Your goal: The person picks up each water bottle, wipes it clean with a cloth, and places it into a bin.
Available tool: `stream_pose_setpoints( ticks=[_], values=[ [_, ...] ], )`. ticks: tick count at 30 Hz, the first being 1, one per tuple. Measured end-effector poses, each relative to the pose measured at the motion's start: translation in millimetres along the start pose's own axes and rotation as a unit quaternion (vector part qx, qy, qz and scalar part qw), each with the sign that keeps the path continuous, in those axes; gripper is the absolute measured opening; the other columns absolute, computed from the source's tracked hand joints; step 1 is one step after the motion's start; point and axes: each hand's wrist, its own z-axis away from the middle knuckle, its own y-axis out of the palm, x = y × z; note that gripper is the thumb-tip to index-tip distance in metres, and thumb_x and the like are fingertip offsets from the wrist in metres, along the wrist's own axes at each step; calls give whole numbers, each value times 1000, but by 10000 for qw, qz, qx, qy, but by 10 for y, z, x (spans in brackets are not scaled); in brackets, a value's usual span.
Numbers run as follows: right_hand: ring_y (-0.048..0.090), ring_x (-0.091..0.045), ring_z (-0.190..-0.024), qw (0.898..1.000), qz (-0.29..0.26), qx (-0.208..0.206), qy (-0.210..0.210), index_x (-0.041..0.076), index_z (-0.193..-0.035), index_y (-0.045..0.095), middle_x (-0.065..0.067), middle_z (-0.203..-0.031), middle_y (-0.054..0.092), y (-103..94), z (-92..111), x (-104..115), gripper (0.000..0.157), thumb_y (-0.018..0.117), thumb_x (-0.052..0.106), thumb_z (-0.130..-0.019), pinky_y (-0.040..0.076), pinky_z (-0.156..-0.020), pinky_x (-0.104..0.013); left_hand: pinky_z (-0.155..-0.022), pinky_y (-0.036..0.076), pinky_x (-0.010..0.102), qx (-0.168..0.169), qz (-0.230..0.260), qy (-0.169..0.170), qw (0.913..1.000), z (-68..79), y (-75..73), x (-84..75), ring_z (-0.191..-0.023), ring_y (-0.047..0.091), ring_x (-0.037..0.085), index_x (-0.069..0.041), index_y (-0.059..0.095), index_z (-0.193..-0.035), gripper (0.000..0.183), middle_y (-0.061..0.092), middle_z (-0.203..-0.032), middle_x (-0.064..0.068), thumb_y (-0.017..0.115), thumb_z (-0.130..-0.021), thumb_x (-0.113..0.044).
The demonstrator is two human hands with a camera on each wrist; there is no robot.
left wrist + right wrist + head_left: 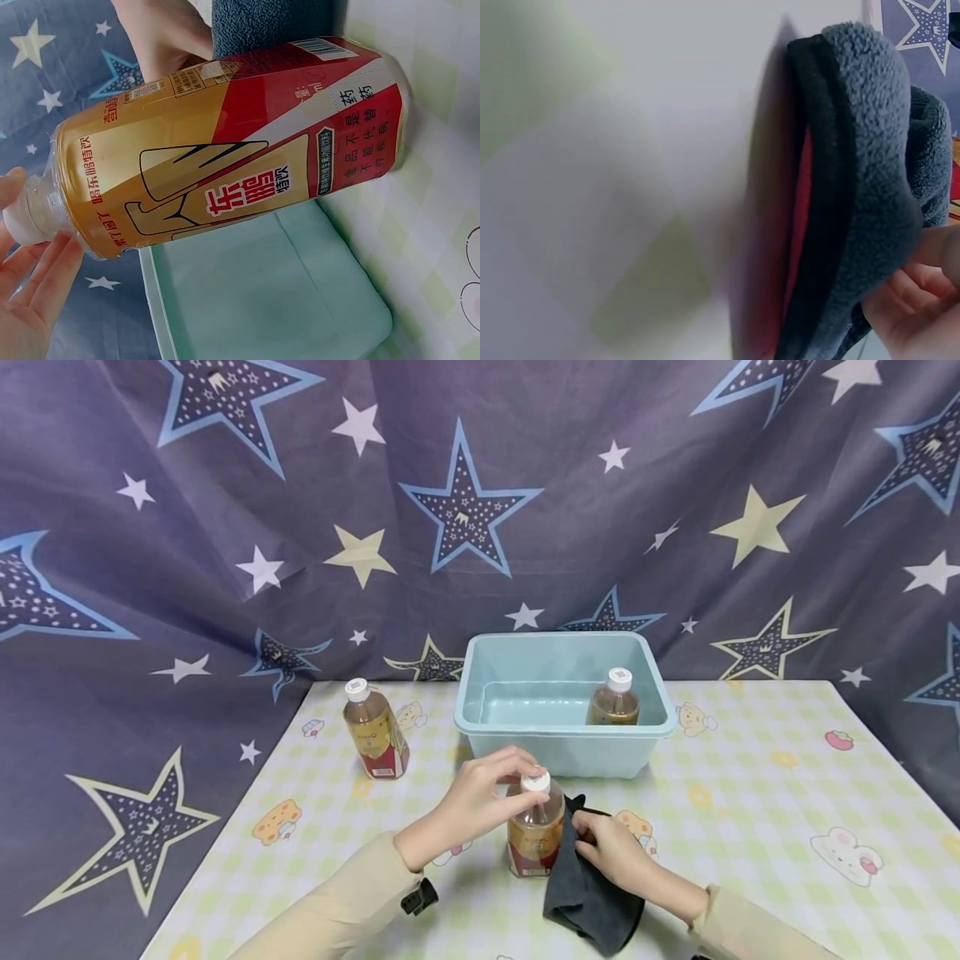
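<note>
A drink bottle with a white cap and a gold-and-red label point(534, 842) stands upright on the table in front of the bin. My left hand point(487, 793) pinches its cap between thumb and fingers; the left wrist view shows the bottle point(225, 150) close up. In my right hand point(613, 852) is a dark grey cloth point(592, 897), pinched near its upper edge and held against the bottle's right side. The fuzzy cloth point(870, 150) fills the middle of the right wrist view, with a strip of red showing under its dark hem.
Behind the hands stands a light blue plastic bin point(555, 752) with another capped bottle point(617, 700) inside at the right. A third bottle point(377, 735) stands at the table's back left. A star-patterned curtain point(465, 602) hangs behind the checked tablecloth point(765, 827).
</note>
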Motion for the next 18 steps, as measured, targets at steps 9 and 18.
stream_pose_setpoints(
  ticks=[9,18],
  values=[
    [55,-8,-66,9979,-616,-138,124,8,-79,55,1,-73,58,-45,46,17,14,60,-5,-78,45,-55,-19,-71,52,19,-33,90,105,9999,42,38,136,-84,59,9,-5,63,-87,15,60,-93,4,70,-75,-11],
    [52,-3,-64,9944,-881,-582,60,9,-82,58,2,-73,59,-245,103,219,13,61,-3,-78,43,-53,-19,-74,50,16,24,29,-86,10000,44,26,95,-84,60,12,-4,63,-88,16,61,-92,6,71,-74,-8]
  ],
)
